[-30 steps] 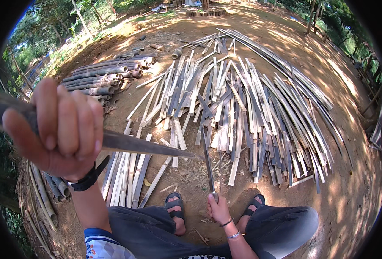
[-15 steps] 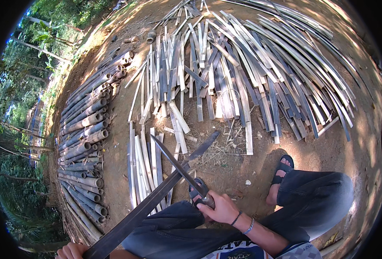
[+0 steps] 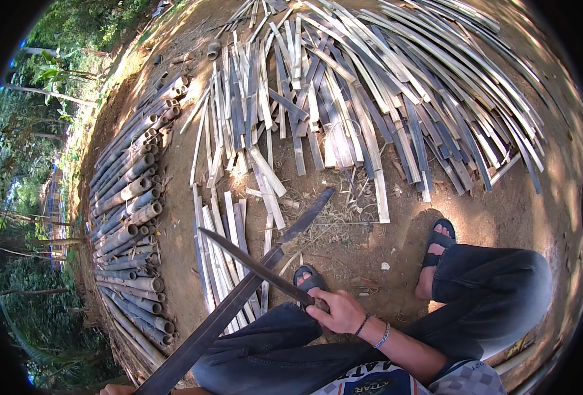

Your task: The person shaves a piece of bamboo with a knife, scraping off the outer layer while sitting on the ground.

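A long dark bamboo strip (image 3: pixel 202 334) slants from the lower left across my lap, its far end over the ground ahead. My left hand (image 3: pixel 117 390) is at the strip's near end, mostly cut off by the lower edge of the picture; it grips the strip. In my right hand (image 3: pixel 338 311) is the handle of a long-bladed machete (image 3: pixel 233 252), fingers wrapped round it. The blade points to the far left and crosses over the strip near its middle. Whether blade and strip touch, I cannot tell. A pale patch shows on the strip just beyond the crossing.
Split bamboo strips (image 3: pixel 370 85) lie in a wide spread ahead, with a smaller bunch (image 3: pixel 215 263) near my left foot. Whole bamboo poles (image 3: pixel 130 210) are stacked along the left. My sandalled feet (image 3: pixel 437 245) rest apart on bare earth, among shavings (image 3: pixel 331 230).
The machete has swung so that its tip lies lower and further left. My left hand has slid down toward the picture's lower edge. The whole view has shifted slightly.
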Action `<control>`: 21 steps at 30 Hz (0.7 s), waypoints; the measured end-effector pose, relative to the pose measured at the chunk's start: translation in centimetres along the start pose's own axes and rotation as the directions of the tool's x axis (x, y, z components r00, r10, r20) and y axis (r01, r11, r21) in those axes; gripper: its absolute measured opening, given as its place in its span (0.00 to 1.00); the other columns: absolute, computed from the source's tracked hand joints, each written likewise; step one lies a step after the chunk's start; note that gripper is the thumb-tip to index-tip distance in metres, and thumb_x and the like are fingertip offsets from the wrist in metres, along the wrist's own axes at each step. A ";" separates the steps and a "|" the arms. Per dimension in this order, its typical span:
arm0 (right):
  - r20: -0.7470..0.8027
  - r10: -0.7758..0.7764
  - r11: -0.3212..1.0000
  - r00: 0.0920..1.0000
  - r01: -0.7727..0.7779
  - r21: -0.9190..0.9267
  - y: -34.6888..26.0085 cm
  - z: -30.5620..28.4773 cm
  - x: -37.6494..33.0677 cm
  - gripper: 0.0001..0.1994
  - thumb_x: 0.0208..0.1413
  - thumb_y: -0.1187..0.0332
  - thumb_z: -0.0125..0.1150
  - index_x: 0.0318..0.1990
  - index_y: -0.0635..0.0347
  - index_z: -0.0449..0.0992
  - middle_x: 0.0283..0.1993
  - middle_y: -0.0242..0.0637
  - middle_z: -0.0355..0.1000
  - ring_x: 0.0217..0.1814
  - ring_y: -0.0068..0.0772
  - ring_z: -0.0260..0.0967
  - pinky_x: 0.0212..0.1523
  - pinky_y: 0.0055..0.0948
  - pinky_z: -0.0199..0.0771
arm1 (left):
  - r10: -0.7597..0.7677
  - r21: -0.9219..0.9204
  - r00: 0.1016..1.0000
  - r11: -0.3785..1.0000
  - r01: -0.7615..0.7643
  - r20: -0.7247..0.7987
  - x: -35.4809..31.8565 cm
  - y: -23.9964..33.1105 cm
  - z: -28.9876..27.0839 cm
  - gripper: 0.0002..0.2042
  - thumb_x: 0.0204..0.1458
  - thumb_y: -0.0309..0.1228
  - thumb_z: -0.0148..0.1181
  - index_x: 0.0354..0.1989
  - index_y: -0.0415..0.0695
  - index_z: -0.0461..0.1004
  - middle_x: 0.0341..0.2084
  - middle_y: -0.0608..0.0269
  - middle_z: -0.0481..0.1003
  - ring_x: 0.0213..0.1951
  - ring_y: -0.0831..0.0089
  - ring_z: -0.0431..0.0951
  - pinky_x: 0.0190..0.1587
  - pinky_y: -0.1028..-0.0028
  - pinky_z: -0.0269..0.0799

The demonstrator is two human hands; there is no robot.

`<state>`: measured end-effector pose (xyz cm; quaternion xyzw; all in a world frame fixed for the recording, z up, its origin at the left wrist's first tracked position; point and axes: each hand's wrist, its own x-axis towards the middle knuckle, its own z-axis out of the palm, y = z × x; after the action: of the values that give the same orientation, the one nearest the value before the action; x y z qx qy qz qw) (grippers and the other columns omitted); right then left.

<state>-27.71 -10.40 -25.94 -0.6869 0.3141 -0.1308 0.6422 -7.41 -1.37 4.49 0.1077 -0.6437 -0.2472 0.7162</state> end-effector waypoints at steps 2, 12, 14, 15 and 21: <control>-0.049 0.085 0.995 0.995 -0.087 -0.043 0.3 -1.1 1.3 0.24 0.56 0.48 0.52 0.35 0.66 0.75 0.21 0.53 0.70 0.29 0.56 0.72 0.31 0.45 0.71 | -0.005 0.019 1.000 1.000 0.005 -0.016 0.0 0.0 0.1 0.21 0.53 0.46 0.58 0.13 0.51 0.63 0.05 0.79 0.63 0.07 0.88 0.61 0.14 0.86 0.61; -0.087 -0.016 0.999 0.996 0.012 -0.042 1.4 -0.1 1.2 0.22 0.59 0.52 0.49 0.37 0.65 0.77 0.21 0.52 0.72 0.28 0.53 0.74 0.32 0.40 0.73 | 0.081 0.106 0.967 0.993 -0.057 -0.240 -0.6 0.3 0.6 0.22 0.55 0.51 0.53 0.14 0.50 0.62 0.05 0.78 0.62 0.08 0.87 0.59 0.13 0.85 0.58; -0.173 0.092 0.988 0.981 -0.068 0.141 2.5 0.4 2.4 0.22 0.59 0.52 0.49 0.36 0.66 0.77 0.21 0.50 0.73 0.28 0.52 0.74 0.32 0.39 0.73 | 0.113 0.166 0.933 0.984 -0.059 -0.343 -0.7 0.6 0.7 0.23 0.55 0.52 0.51 0.14 0.50 0.61 0.05 0.77 0.60 0.08 0.86 0.57 0.13 0.85 0.55; -0.207 0.150 0.967 0.967 -0.099 0.234 2.8 0.5 2.8 0.22 0.59 0.52 0.49 0.36 0.66 0.77 0.21 0.50 0.73 0.28 0.51 0.74 0.32 0.38 0.73 | 0.110 0.170 0.932 0.984 -0.053 -0.346 -0.6 0.7 1.0 0.24 0.55 0.52 0.50 0.14 0.50 0.61 0.05 0.77 0.59 0.08 0.86 0.56 0.13 0.85 0.54; -0.158 0.031 0.995 0.987 -0.015 0.100 3.4 1.1 1.6 0.23 0.59 0.52 0.48 0.36 0.68 0.76 0.24 0.46 0.76 0.30 0.40 0.77 0.32 0.33 0.73 | 0.096 0.197 0.932 0.980 -0.027 -0.350 -0.5 0.2 2.3 0.25 0.57 0.56 0.46 0.16 0.49 0.60 0.05 0.76 0.57 0.08 0.84 0.55 0.14 0.84 0.53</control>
<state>-26.74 -10.38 -29.69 -0.6380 0.3653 -0.1932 0.6498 -9.62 -0.55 4.50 0.1981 -0.5264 -0.1388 0.8151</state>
